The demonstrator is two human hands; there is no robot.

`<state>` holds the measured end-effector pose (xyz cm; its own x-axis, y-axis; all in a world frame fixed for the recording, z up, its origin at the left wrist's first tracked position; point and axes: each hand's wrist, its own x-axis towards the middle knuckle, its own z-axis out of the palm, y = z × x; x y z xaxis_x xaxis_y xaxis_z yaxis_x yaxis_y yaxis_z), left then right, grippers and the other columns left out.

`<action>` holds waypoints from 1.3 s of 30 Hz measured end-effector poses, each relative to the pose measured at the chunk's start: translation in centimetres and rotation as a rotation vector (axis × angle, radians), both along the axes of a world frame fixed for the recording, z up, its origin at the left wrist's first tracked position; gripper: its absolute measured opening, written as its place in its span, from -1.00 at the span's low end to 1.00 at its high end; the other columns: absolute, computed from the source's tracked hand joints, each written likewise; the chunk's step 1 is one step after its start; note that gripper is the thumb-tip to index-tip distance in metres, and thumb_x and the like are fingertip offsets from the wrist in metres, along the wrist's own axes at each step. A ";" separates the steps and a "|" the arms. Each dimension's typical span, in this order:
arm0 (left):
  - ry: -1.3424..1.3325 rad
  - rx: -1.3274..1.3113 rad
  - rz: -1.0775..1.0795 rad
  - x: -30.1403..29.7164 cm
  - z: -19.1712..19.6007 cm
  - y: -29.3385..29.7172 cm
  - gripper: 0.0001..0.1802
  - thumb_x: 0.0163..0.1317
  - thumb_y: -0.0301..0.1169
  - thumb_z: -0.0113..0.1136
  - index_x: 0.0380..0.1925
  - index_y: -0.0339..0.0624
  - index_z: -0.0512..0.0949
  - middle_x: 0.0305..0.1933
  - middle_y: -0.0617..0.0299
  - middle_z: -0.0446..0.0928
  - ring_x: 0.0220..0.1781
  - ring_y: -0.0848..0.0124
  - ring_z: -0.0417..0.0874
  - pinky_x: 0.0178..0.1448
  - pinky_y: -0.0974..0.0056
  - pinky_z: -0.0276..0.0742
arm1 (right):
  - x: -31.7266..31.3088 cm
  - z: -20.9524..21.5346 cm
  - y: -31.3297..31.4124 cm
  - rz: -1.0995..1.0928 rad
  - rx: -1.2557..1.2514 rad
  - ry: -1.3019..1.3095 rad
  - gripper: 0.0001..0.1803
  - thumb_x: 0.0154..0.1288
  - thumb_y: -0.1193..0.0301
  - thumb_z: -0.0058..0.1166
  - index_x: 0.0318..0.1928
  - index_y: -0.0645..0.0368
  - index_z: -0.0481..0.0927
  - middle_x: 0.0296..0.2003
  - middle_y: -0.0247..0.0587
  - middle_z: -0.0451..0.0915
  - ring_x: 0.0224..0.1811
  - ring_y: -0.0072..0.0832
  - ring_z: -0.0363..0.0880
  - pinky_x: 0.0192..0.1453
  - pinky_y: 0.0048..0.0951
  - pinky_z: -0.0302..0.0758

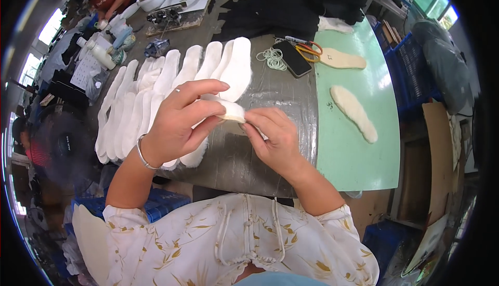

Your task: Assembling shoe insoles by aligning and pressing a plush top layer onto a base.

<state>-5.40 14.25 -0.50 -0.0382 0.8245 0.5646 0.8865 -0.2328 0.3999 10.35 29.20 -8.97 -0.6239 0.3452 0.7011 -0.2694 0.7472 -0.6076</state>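
**White insole pinched in both hands**

Your white insole (232,110) is above the worktop (260,166), just by the insole rows (169,70); cream edge faces you, running roughly left-right; it's foreshortened and partly hidden, so can't tell toe direction or full long axis; your left hand (176,120) pinches its left side, thumb and fingers slightly parted; your right hand (275,138) grips its right end, fingertips nearly together.

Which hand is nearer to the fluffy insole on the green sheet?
The right. The right hand is left of the fluffy insole, slightly lower in the picture; the left hand is farther left. Neither touches it.
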 end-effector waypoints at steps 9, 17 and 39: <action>-0.675 -0.234 0.120 1.7 -8.1 -0.1 -0.10 0.02 -0.26 0.54 0.34 -0.24 0.31 0.26 0.13 0.48 0.26 0.32 0.50 0.36 0.18 0.31 | 1.8 -2.2 0.8 0.130 -0.527 0.086 -0.81 0.30 0.59 0.19 -0.07 0.27 0.66 -0.16 -0.17 0.65 -0.19 -0.52 0.60 -0.14 -0.53 0.55; -0.691 -0.112 0.074 5.4 -10.5 1.0 -0.73 0.21 -0.57 0.29 -0.07 -0.37 0.63 -0.22 0.13 0.62 -0.20 0.41 0.61 -0.06 0.36 0.50 | 5.8 -4.4 1.3 0.110 -0.724 0.042 -0.61 0.31 0.56 0.22 0.13 0.27 0.50 0.05 -0.19 0.53 0.03 -0.47 0.55 0.09 -0.47 0.53; -0.308 -0.204 0.047 5.6 -10.1 0.5 -0.74 0.19 -0.60 0.20 -0.10 -0.28 0.62 -0.26 0.09 0.54 -0.26 0.14 0.56 -0.16 0.20 0.45 | 8.1 -0.5 3.9 0.072 -0.138 -0.226 -0.60 0.05 0.52 0.42 -0.03 0.19 0.69 -0.21 -0.22 0.65 -0.18 -0.34 0.57 -0.09 -0.40 0.50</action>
